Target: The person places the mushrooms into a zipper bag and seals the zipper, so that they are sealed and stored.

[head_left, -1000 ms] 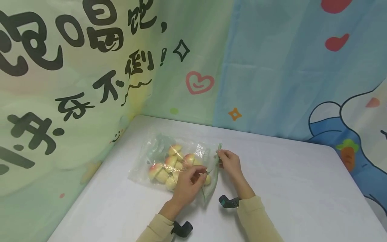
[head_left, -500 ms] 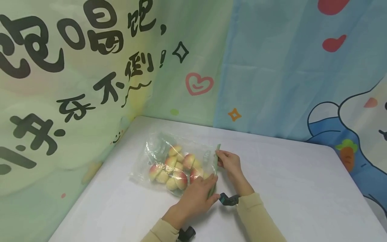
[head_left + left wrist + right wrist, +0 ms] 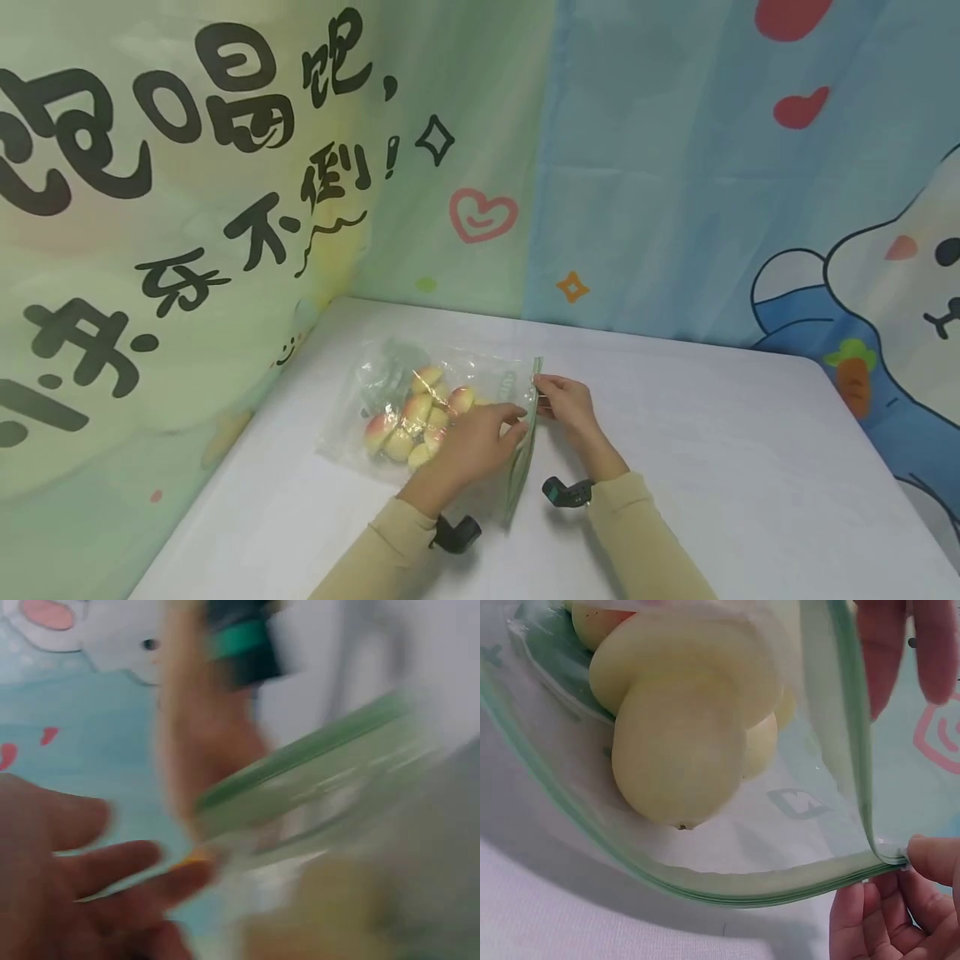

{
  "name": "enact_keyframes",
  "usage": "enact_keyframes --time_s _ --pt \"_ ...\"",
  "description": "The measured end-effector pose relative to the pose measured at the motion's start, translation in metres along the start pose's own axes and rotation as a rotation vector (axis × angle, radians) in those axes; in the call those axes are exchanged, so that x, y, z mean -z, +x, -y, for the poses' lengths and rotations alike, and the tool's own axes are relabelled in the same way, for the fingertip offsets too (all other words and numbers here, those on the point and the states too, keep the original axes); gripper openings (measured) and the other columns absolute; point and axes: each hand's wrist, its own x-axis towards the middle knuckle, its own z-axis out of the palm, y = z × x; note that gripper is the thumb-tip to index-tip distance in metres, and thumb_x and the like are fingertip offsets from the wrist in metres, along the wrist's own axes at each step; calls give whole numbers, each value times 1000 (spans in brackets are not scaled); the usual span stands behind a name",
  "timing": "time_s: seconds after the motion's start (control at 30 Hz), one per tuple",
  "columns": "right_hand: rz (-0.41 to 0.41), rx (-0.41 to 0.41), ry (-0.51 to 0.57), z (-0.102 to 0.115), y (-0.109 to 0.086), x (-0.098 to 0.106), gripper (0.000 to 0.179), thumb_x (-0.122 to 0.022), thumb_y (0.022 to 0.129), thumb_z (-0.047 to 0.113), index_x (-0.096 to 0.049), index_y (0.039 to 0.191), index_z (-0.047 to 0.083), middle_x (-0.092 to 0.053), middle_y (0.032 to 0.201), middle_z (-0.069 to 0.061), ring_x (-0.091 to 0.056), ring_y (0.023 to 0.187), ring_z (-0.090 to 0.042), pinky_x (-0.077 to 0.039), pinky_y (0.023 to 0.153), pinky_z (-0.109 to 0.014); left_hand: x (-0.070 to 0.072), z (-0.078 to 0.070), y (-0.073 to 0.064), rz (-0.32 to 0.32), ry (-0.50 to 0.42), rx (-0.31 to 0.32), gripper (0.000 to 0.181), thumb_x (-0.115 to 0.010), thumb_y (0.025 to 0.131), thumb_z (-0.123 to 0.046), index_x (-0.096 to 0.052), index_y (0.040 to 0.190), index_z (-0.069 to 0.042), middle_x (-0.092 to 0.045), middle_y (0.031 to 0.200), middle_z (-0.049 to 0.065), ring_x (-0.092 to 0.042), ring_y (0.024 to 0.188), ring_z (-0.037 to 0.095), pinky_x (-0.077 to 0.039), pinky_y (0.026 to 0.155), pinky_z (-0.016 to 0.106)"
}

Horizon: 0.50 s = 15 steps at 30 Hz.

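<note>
A clear zip bag with a green zip strip lies on the table, holding several pale yellow, red-tinged mushrooms. At the far end of the strip, my right hand pinches the bag's corner between thumb and fingers. My left hand is over the front part of the bag, hiding some mushrooms. Its fingers stand loosely extended beside the strip in the blurred left wrist view, holding nothing. The right wrist view shows the bag's mouth gaping, its zip strip bowed apart around a mushroom.
The white table meets a printed cloth backdrop at the back and left. Each wrist carries a small black camera, one of them the right wrist camera just above the table.
My left hand first moved toward the zip strip's near end, then back up and left off it. The strip's near part now shows spread and hanging. My right hand keeps its pinch on the corner.
</note>
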Motion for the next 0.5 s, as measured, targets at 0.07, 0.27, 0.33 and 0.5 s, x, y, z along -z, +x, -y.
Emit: enact_keyframes --time_s 0.07,0.27,0.33,0.5 --pt "0 5 -1 1 0 0 40 -59 97 29 -64 123 -1 -68 108 -14 -66 82 -11 -56 69 -20 13 0 18 64 63 7 29 -57 98 -29 -67 122 -14 -69 116 0 -66 105 19 -56 84 36" --pt "3 26 -3 2 -4 -3 38 -57 98 29 -64 122 0 -68 107 -14 -64 78 -9 -56 67 -21 12 4 79 145 234 27 54 -59 97 -16 -42 147 -12 -40 149 14 -66 91 24 -57 73 32" --pt "-4 28 -5 3 -5 -4 37 -57 98 29 -65 122 1 -69 108 -14 -65 78 -10 -56 67 -21 4 7 94 184 228 58 59 -58 97 -13 -34 151 -11 -35 152 16 -66 91 24 -57 73 31" --pt "-15 31 -16 6 -8 -6 38 -57 98 29 -65 120 -1 -68 109 -15 -65 80 -12 -56 66 -22 -10 18 115 228 131 131 39 -52 100 -18 -53 138 -10 -58 134 9 -62 108 21 -54 87 32"
